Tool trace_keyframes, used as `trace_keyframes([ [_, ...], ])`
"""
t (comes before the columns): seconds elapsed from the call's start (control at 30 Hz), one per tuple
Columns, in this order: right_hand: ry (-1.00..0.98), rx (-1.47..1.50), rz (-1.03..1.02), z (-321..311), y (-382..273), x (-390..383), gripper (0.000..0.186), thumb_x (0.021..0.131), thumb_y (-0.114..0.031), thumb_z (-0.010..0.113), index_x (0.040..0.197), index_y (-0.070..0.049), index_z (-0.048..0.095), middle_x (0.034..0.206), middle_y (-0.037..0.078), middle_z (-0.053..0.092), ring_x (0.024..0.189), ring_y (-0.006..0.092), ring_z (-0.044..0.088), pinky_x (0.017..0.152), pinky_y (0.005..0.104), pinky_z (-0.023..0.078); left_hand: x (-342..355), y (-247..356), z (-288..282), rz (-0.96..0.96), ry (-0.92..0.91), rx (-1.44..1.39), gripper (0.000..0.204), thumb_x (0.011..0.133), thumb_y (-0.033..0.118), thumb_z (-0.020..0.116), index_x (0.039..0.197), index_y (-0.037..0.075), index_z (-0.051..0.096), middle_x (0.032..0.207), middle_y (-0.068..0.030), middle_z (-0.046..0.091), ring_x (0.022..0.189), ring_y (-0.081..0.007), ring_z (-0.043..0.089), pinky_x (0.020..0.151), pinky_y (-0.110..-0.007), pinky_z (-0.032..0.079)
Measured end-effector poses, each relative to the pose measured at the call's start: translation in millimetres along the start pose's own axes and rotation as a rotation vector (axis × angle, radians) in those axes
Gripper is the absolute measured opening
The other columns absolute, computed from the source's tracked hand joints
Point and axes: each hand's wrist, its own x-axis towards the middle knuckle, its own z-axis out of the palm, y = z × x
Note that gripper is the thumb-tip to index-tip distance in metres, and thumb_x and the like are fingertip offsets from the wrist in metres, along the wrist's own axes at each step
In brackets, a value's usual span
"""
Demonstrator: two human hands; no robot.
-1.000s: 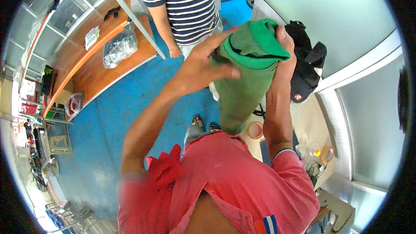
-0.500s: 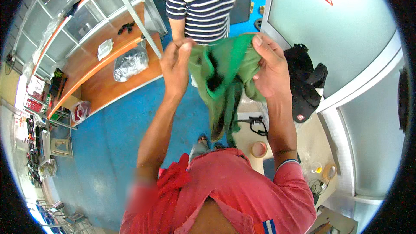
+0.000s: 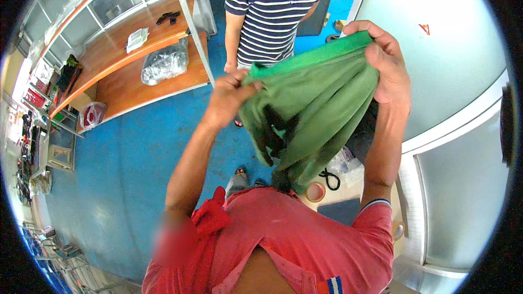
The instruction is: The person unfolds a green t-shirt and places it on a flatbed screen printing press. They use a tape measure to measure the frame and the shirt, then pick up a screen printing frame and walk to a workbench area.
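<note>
A green cloth garment [image 3: 321,109], olive with a brighter green band along its top edge and dark patches low on its left, hangs spread between my hands in front of my chest. My left hand [image 3: 228,98] pinches its top left corner, fingers curled. My right hand [image 3: 389,76] grips the top right end of the band, thumb on the cloth. The lower part falls in loose folds over my front and partly hides what lies behind it.
A person [image 3: 269,16] in a striped shirt stands just ahead. Wooden shelves [image 3: 109,84] with a plastic-wrapped bundle [image 3: 163,64] are at left. A frosted panel [image 3: 430,65] is at right, above a pale table holding a tape roll [image 3: 315,191] and black loop [image 3: 330,181]. Blue floor [image 3: 114,174] lies below.
The rolled garment has been opened out and now hangs with its band stretched along the top. My right hand has moved right and slightly up; my left hand is lower than a second ago.
</note>
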Motion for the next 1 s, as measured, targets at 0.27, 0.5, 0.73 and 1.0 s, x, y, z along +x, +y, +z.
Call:
trace_keyframes([
  [0.27,0.128,-1.239,-0.038,0,17,-2,0.047,0.071,-0.015,0.077,0.114,-0.008,0.059,0.098,0.025,0.063,0.089,0.0346,0.064,0.079,0.036,0.049,6,65,-46,0.459,0.566,0.14,0.013,0.089,0.004,0.059,0.098,-0.003,0.066,0.084,-0.0041,0.067,0.078,-0.0066,0.057,0.07,-0.024,0.047],
  [0.5,0.116,-0.682,0.265,-55,98,-4,0.026,0.083,-0.022,0.07,0.096,-0.001,0.064,0.078,0.004,0.058,0.076,0.0127,0.056,0.07,0.0293,0.046,6,102,-80,0.865,0.653,0.921,0.016,0.084,0.002,0.064,0.1,0.004,0.066,0.084,-0.0138,0.063,0.075,-0.0274,0.064,0.067,-0.034,0.05],
  [0.73,0.288,-1.364,-0.574,7,-7,38,0.02,0.087,-0.02,0.066,0.097,-0.003,0.068,0.082,0.003,0.066,0.069,0.0108,0.058,0.064,0.0257,0.047,-15,71,-138,0.754,0.726,0.976,0.016,0.083,0.007,0.068,0.099,0.005,0.067,0.087,-0.0163,0.067,0.071,-0.0307,0.065,0.063,-0.038,0.051],
  [1.0,0.193,-1.082,-0.317,5,-45,107,0.026,0.085,-0.027,0.07,0.094,-0.003,0.071,0.077,0.001,0.067,0.069,0.0076,0.058,0.066,0.0224,0.046,-50,92,-169,0.427,0.35,0.715,0.025,0.072,0.014,0.081,0.091,0.003,0.07,0.072,-0.0002,0.063,0.065,-0.0074,0.055,0.06,-0.025,0.046],
])
